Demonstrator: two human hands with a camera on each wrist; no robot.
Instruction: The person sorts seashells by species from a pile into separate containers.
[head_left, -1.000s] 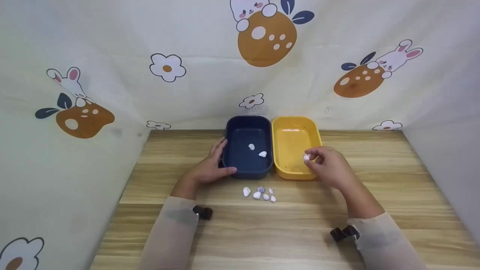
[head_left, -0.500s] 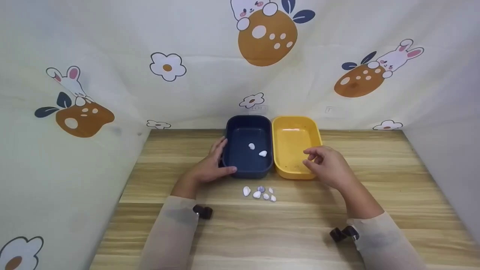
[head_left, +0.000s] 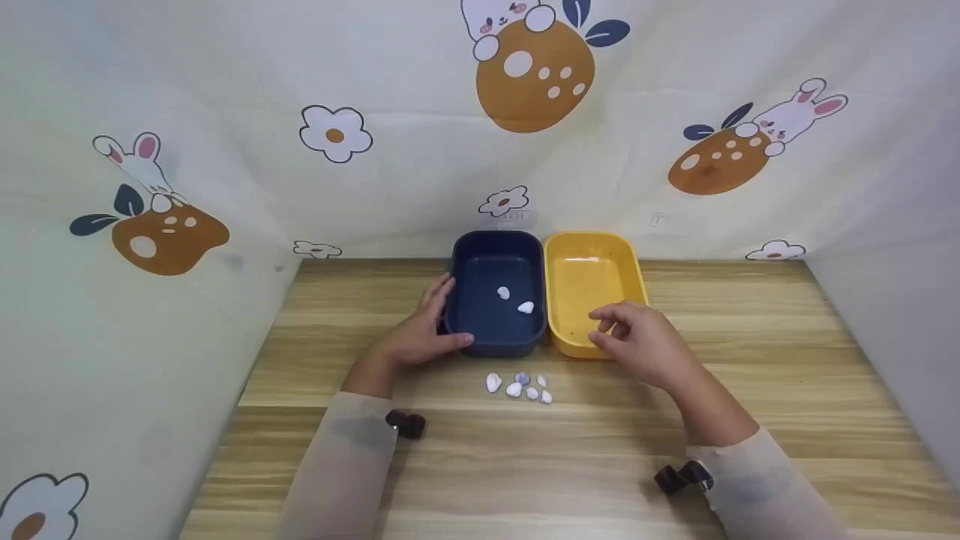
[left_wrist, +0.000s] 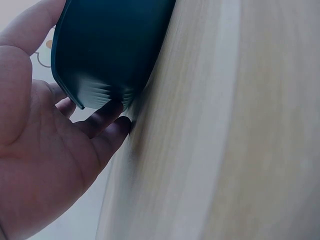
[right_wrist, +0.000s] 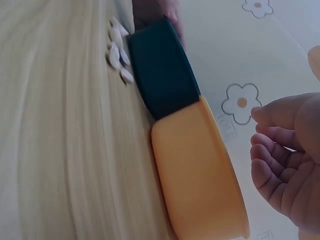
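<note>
The left hand (head_left: 416,337) holds the left side and near left corner of a dark blue container (head_left: 495,349), its thumb at the near rim; the left wrist view shows fingertips against the wall low down. Two white shells (head_left: 503,293) (head_left: 526,307) lie in this container. Over the near right part of a yellow container (head_left: 581,285) hovers the right hand (head_left: 649,345), fingers loosely bent and thumb apart, with nothing visible between them. It covers part of that container. Several small shells (head_left: 514,390), white and one greyish purple, lie on the table before the containers.
The two containers stand side by side on a wood-grain table (head_left: 480,465), close to a cream patterned cloth (head_left: 405,187) at the back. More cloth rises at the left and right. Black wrist devices (head_left: 406,424) (head_left: 682,477) sit at both sleeves.
The white shell pinched by the right hand a second ago is gone from its fingers. That hand has since shifted slightly left and nearer the wearer. The left hand has stayed put.
</note>
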